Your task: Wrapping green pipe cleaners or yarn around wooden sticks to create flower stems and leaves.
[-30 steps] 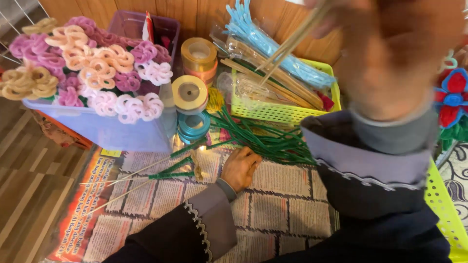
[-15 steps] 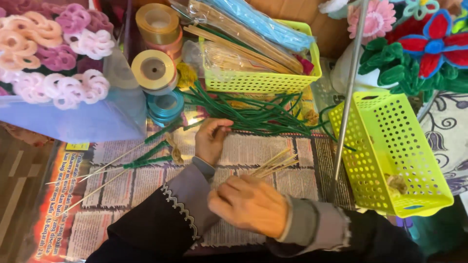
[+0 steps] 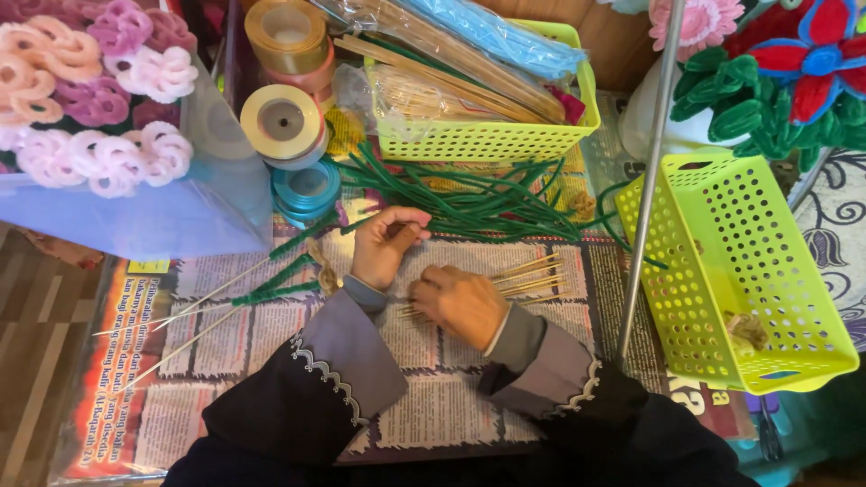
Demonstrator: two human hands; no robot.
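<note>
The right hand lies curled over a bunch of thin wooden sticks that fan out beyond its fingertips; light, stiff, likely brittle, best pinched mid-length. The left hand pinches something brown, unclear.

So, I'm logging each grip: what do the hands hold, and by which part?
The right hand covers the near ends of thin wooden sticks lying on the newspaper. The left hand holds a small brownish piece; its kind cannot be told.
</note>
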